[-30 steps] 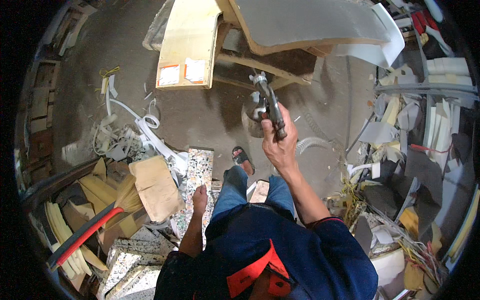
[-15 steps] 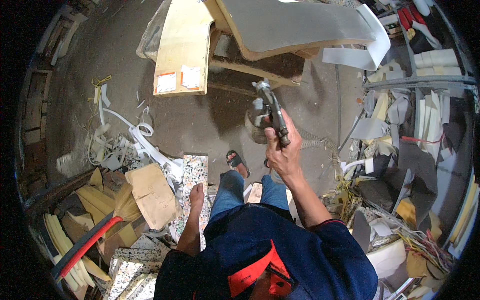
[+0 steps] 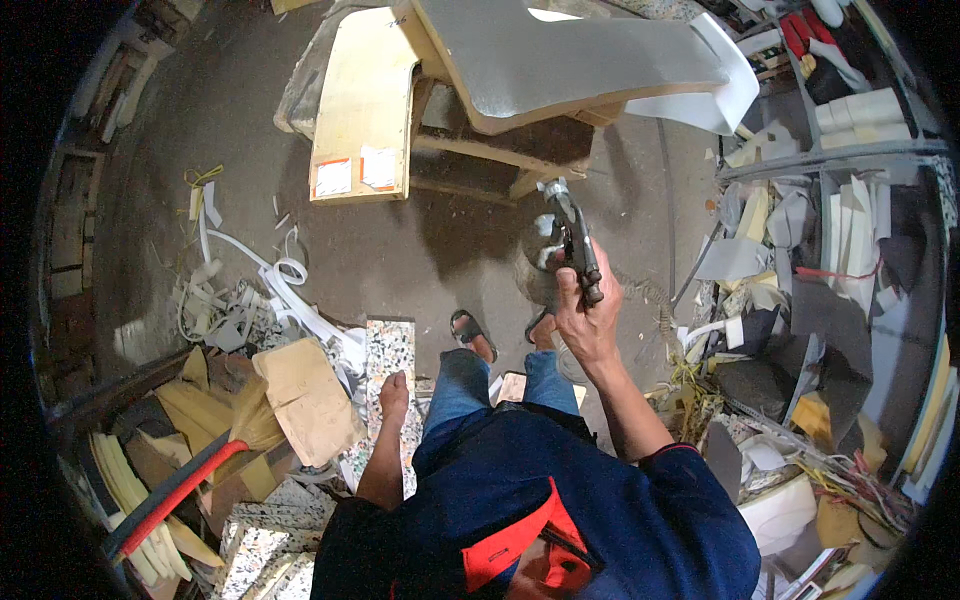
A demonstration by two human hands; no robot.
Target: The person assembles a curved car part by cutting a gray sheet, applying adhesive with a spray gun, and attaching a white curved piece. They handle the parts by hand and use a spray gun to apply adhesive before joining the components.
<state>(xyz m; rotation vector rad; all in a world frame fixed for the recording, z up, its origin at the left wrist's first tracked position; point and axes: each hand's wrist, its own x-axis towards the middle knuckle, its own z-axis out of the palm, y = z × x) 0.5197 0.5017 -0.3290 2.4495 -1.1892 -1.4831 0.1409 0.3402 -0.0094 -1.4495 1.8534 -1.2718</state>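
In my right hand is a metal spray gun, the fingers closed round its handle. Its nozzle points away from me, toward the bench. A rounded cup, partly hidden and dim, hangs below the gun, and a coiled hose runs off to the right. My left hand hangs low over a speckled foam slab; its fingers are mostly hidden. Ahead, a grey-topped curved foam piece rests on a wooden bench beside a pale curved wooden panel with two labels. A white sheet hangs at the foam's right end.
White strips and foam scraps litter the floor at left, near a cardboard piece and a red-handled broom. On the right stands a metal rack filled with foam offcuts. Tangled cords lie low at the right.
My right hand and the spray gun have moved a little right and toward me. The bench and grey foam piece appear shifted slightly left in view. My left hand has hardly moved.
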